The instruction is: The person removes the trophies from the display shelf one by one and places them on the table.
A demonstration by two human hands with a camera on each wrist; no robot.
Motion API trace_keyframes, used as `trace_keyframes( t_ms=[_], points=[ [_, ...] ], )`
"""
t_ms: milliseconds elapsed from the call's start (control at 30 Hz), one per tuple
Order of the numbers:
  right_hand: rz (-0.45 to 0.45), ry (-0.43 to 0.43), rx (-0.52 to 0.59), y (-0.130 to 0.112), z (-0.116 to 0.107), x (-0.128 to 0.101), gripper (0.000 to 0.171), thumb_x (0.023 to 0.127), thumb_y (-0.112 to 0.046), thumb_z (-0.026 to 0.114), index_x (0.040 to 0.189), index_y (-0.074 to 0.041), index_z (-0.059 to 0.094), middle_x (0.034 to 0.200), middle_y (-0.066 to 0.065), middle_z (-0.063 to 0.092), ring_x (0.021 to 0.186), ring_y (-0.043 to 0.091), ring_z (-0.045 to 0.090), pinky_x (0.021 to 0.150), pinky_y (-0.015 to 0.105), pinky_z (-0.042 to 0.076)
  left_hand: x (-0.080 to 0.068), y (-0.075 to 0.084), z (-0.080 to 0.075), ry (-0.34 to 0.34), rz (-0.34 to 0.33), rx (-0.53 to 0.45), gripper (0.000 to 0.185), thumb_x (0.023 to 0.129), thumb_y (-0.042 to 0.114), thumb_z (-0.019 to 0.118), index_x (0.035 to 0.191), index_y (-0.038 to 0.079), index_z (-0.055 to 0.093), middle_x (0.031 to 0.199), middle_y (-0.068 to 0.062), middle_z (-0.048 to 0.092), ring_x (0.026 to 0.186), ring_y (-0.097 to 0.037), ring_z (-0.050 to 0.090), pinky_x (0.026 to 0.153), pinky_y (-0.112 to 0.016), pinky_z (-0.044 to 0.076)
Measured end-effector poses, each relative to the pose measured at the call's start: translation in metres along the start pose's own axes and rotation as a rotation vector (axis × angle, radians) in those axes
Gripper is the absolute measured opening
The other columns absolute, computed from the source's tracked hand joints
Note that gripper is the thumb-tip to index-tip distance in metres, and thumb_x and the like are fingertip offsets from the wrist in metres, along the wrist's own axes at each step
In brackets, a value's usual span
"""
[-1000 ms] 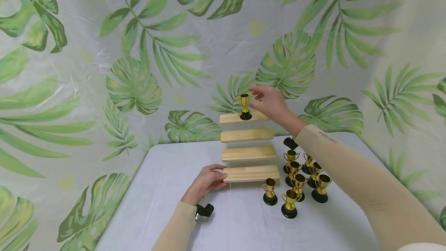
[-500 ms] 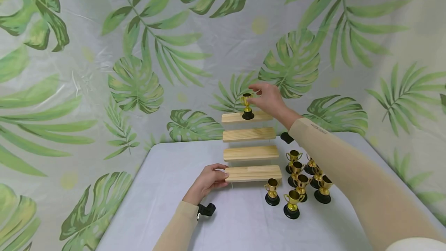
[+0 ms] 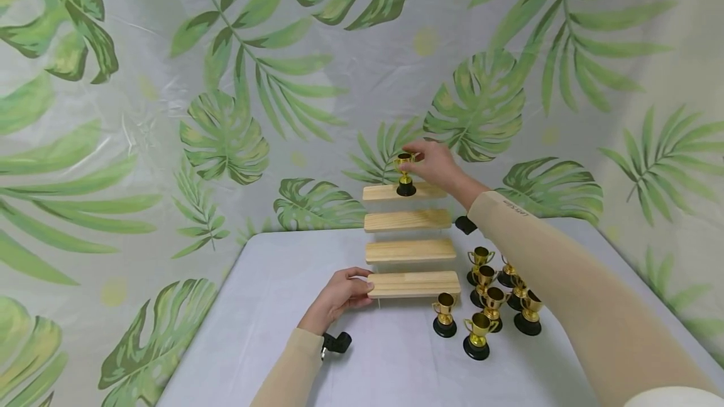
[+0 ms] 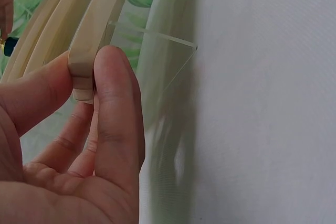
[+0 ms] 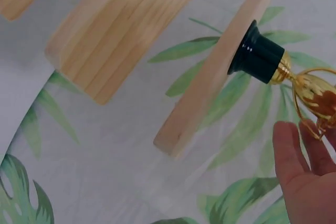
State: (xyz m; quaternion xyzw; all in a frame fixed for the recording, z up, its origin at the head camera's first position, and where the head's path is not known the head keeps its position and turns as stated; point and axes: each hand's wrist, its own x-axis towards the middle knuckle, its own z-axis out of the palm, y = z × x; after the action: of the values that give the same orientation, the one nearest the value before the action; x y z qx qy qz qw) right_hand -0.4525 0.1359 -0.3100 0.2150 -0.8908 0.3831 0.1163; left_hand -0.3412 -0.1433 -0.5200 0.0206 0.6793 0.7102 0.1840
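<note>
Hands work at both ends of a four-tier wooden display stand [image 3: 411,245] on a white-clothed table [image 3: 271,306] before a palm-leaf backdrop [image 3: 226,80]. From the head camera, the right hand [image 3: 434,166] reaches to the top shelf [image 3: 379,192], fingertips at the cup of a small gold trophy [image 3: 405,174] that stands upright on its black base at the middle of that shelf; the left hand [image 3: 338,297] grips the left end of the bottom shelf [image 3: 415,283]. Only this view takes in the cluster of gold trophies [image 3: 492,306] standing on the table just right of the stand. The left wrist camera shows what the head view cannot: thumb and fingers [image 4: 116,108] pinch the shelf end, and a clear acrylic side panel [image 4: 157,72] runs beneath the wood. The right wrist camera looks up past the shelf edges and shows the fingers [image 5: 294,150] lying against the trophy's gold handle; whether they actually pinch it cannot be told.
</note>
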Motion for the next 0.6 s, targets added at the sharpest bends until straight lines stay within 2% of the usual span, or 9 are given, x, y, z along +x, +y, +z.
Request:
trace_keyframes(
  t_ms=[233,600],
  points=[
    [0.009,0.054,0.035,-0.0057,0.0056,-0.0047,0.044,0.097,-0.027,0.07,0.135,-0.007,0.063,0.123,0.01,0.064,0.106,0.028,0.058,0.087,0.047,0.051,0.0017,-0.0013,-0.0005,-0.005,0.011,0.013,0.041,0.088,0.004,0.075,0.125,-0.004,0.061,0.1,-0.018,0.068,0.081,-0.023,0.07,0.073,-0.036,0.061],
    [-0.024,0.115,-0.053,-0.01,0.0084,-0.0055,0.033,0.095,-0.029,0.073,0.122,-0.009,0.071,0.11,0.007,0.068,0.092,0.023,0.059,0.078,0.043,0.051,0.0036,-0.0018,-0.0012,0.007,-0.001,0.001,0.04,0.087,0.004,0.076,0.123,-0.004,0.062,0.099,-0.017,0.069,0.079,-0.02,0.07,0.071,-0.034,0.061]
  ],
)
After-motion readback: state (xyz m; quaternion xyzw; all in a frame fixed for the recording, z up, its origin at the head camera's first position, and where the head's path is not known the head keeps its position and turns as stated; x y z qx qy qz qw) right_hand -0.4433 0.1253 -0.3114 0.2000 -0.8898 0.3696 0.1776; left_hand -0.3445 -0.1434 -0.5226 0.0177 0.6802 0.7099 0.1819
